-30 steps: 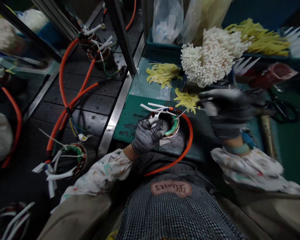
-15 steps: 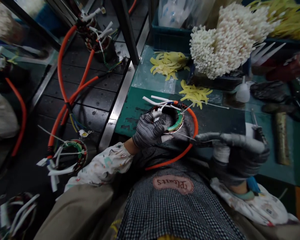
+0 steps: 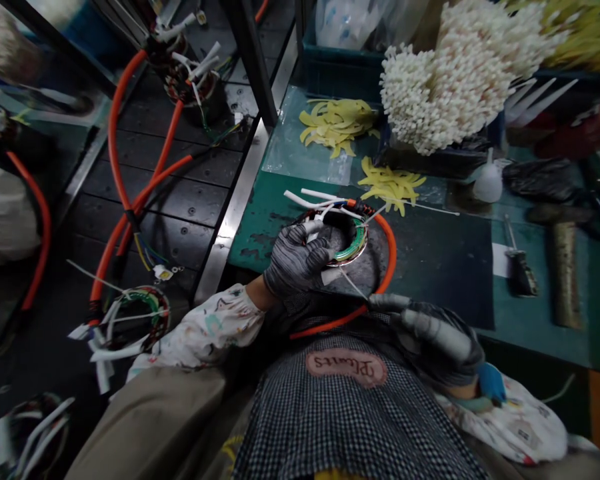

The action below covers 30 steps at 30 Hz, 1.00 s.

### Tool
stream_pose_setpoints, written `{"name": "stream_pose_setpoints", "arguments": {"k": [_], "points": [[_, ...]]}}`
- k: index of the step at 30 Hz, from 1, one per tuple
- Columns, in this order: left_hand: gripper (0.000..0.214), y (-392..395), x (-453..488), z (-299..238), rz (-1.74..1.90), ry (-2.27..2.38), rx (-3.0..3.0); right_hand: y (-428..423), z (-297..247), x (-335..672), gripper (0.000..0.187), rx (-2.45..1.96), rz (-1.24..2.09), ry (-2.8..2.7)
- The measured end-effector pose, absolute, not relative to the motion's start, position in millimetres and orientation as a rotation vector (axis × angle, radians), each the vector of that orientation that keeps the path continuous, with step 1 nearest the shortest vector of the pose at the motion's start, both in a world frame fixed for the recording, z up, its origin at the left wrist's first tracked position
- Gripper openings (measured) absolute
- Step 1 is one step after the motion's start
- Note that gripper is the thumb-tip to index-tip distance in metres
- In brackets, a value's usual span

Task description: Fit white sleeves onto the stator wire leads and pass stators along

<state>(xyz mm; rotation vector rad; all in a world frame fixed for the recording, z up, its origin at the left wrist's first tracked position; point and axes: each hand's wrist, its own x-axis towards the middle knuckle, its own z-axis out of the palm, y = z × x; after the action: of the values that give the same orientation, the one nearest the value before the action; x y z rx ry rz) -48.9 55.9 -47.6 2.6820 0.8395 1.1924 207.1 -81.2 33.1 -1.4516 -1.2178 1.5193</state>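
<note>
Gripping the near-left rim of a wound stator ring (image 3: 349, 241), the gloved left hand (image 3: 297, 260) has its fingers curled shut over the coil, where white sleeved leads (image 3: 310, 200) fan out from the ring's far side. The ring lies flat on the green table (image 3: 445, 247), close to the table's near edge, and an orange cable (image 3: 391, 250) loops from the ring's far side around its right and back under its near side. Just right of the ring and nearer the person, the gloved right hand (image 3: 433, 337) is closed, its fingertips pinching a thin white tie (image 3: 353, 285) that runs slanting from the hand up to the ring's near rim. Beyond the ring lie two heaps of yellow strips (image 3: 387, 185), and farther still stands a dense bundle of white tie ends (image 3: 453, 73) in a dark bin. To the right of the ring, well apart from it, a small white bottle (image 3: 488, 181) and a brass-coloured bar (image 3: 563, 267) rest on the table. Left of the ring, off the table, a second stator (image 3: 140, 319) with white leads sits on the dark floor, joined to long orange cables (image 3: 125, 193).
</note>
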Motion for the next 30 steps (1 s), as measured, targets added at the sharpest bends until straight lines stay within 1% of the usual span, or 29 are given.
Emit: {"name": "stream_pose_setpoints", "arguments": {"k": [3,5,7,10,12,16,17,21,23,27,30], "points": [[0.038,56.1,-50.1,-40.9,1.184,0.769,2.697,-64.1,16.0,192.5,0.033,-1.452,0.988,-1.691],[0.034,56.5,-50.6,-38.2,1.21,0.729,2.707,-48.8,4.2,186.3,0.028,-1.465,0.64,-1.848],[0.029,57.6,-51.6,-38.8,1.194,0.704,2.697,-33.0,-4.0,184.0,0.029,-1.508,0.428,-1.878],[0.025,60.6,-54.0,-44.4,1.067,0.693,2.59,-10.2,-5.8,182.0,0.041,-1.604,0.303,-1.902],[0.027,62.6,-55.5,-47.3,1.008,0.704,2.518,4.1,-1.9,177.7,0.042,-1.628,0.302,-1.976],[0.024,63.3,-54.3,-43.4,0.992,0.735,2.507,26.3,7.4,165.5,0.02,-1.417,0.58,-1.834],[0.023,62.8,-53.1,-41.0,0.99,0.737,2.51,29.6,9.6,164.3,0.018,-1.371,0.643,-1.761],[0.021,60.1,-48.6,-34.5,0.952,0.748,2.467,32.8,17.8,173.1,0.026,-1.244,0.971,-1.594],[0.02,59.3,-48.1,-34.8,0.98,0.761,2.434,30.9,19.9,180.6,0.025,-1.191,1.12,-1.578],[0.016,58.8,-49.8,-37.3,1.097,0.713,2.473,27.3,16.3,186.3,0.019,-1.217,1.082,-1.566],[0.015,57.4,-49.9,-37.2,1.056,0.709,2.465,27.2,12.0,184.7,0.013,-1.225,1.006,-1.558]]}}
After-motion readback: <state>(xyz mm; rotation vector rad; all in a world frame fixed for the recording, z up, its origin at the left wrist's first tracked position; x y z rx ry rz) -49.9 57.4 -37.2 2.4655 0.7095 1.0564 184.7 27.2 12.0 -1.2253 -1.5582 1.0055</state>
